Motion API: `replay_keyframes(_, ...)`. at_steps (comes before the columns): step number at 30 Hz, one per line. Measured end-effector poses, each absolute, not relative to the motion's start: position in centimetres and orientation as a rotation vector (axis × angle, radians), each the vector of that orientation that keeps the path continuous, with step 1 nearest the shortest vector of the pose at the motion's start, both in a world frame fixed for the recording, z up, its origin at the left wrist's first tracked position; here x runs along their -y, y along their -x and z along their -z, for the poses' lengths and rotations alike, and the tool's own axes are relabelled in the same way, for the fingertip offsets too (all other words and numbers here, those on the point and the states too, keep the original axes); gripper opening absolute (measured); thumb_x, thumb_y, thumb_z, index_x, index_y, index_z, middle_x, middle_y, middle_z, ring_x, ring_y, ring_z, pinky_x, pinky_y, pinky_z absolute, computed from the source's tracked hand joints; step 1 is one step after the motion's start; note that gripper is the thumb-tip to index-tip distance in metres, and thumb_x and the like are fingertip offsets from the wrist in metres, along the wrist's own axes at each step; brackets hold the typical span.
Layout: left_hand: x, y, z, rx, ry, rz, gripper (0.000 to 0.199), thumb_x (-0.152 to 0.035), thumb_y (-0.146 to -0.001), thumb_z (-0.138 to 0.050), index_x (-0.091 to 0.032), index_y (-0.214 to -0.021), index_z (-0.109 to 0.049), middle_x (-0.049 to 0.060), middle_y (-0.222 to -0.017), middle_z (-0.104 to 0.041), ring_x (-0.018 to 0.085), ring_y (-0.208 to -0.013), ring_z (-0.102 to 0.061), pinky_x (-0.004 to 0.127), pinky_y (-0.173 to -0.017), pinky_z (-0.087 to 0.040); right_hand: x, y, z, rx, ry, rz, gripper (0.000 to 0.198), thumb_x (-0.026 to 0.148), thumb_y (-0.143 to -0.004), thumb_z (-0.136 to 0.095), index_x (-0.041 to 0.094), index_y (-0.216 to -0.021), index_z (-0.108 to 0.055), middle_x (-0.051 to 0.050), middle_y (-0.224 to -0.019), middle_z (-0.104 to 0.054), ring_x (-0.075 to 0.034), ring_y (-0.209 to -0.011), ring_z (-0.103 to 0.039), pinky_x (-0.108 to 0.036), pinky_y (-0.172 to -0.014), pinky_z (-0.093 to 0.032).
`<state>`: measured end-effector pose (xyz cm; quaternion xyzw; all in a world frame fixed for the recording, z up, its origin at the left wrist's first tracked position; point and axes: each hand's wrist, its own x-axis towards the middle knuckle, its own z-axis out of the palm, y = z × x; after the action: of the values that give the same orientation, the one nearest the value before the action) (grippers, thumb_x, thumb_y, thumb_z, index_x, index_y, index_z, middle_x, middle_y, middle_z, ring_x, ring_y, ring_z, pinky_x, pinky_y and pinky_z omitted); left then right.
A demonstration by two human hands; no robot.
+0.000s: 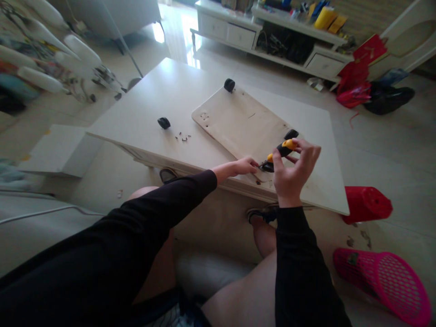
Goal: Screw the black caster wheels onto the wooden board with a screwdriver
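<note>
A pale board [243, 120] lies on the white table, with black caster wheels at three of its corners. One caster [229, 85] is at the far corner and another [291, 134] at the right. My right hand [294, 170] grips a yellow and black screwdriver [283, 149], whose tip points down beside the near caster [267, 167]. My left hand [247, 165] is at the board's near edge by the screwdriver tip, fingers pinched; what they hold, if anything, is hidden. A loose caster [164, 122] and several small screws [184, 137] lie left of the board.
The white table [143, 109] has its near edge in front of my knees. A red bin [368, 204] and a pink mesh basket [384, 281] are on the floor at right. A low cabinet [225, 32] stands beyond, with a white box [64, 150] at left.
</note>
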<state>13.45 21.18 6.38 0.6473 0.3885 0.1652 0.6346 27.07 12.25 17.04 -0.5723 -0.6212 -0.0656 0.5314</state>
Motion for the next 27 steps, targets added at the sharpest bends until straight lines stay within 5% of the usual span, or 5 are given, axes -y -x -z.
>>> replay_keyframes(6, -21.15, -13.51, -6.32, -0.88, -1.469, -0.394, 0.034, -0.013, -0.08, -0.072, -0.013, -0.112, -0.084, 0.007, -0.1, -0.08, 0.021, -0.096, -0.07, 0.036, -0.097, -0.055, -12.26, -27.11, -16.85, 1.469, 1.335, 0.088, 0.046, 0.023, -0.091, -0.06, 0.029, -0.136, -0.056, -0.008, -0.131, -0.066, -0.022, -0.114, -0.071, -0.04, -0.085, -0.067)
replay_keyframes(11, -21.2, -13.51, -6.29, -0.86, -1.471, -0.399, 0.034, -0.013, -0.081, -0.073, -0.011, -0.113, -0.084, 0.008, -0.104, -0.08, 0.022, -0.098, -0.07, 0.037, -0.099, -0.055, -12.42, -27.24, -16.87, 1.482, 1.421, 0.147, 0.042, 0.037, -0.088, -0.074, 0.029, -0.127, -0.06, -0.006, -0.123, -0.065, -0.023, -0.11, -0.069, -0.039, -0.079, -0.066)
replay_keyframes(17, -21.22, -13.52, -6.42, -0.886, -1.49, -0.381, 0.037, -0.013, -0.08, -0.072, -0.013, -0.114, -0.085, 0.007, -0.102, -0.08, 0.022, -0.099, -0.071, 0.037, -0.098, -0.055, -12.42, -27.42, -16.86, 1.507, 1.397, 0.134, 0.046, 0.025, -0.088, -0.062, 0.029, -0.134, -0.057, -0.008, -0.125, -0.065, -0.023, -0.11, -0.069, -0.041, -0.082, -0.065)
replay_keyframes(22, -21.26, -13.52, -6.28, -0.885, -1.506, -0.388, 0.037, -0.014, -0.079, -0.073, -0.012, -0.114, -0.084, 0.007, -0.101, -0.08, 0.022, -0.098, -0.071, 0.037, -0.098, -0.056, -12.33, -27.33, -17.01, 1.475, 1.421, 0.223, 0.04, 0.034, -0.086, -0.075, 0.029, -0.123, -0.062, -0.006, -0.116, -0.064, -0.023, -0.105, -0.067, -0.036, -0.073, -0.063)
replay_keyframes(27, -21.34, -13.49, -6.2, -0.9, -1.513, -0.367, 0.041, -0.015, -0.08, -0.073, -0.012, -0.12, -0.083, 0.01, -0.111, -0.081, 0.024, -0.105, -0.072, 0.039, -0.103, -0.056, -12.18, -27.21, -16.97, 1.487, 1.347, 0.098, 0.047, 0.022, -0.087, -0.061, 0.029, -0.133, -0.056, -0.008, -0.128, -0.069, -0.023, -0.113, -0.073, -0.041, -0.085, -0.067)
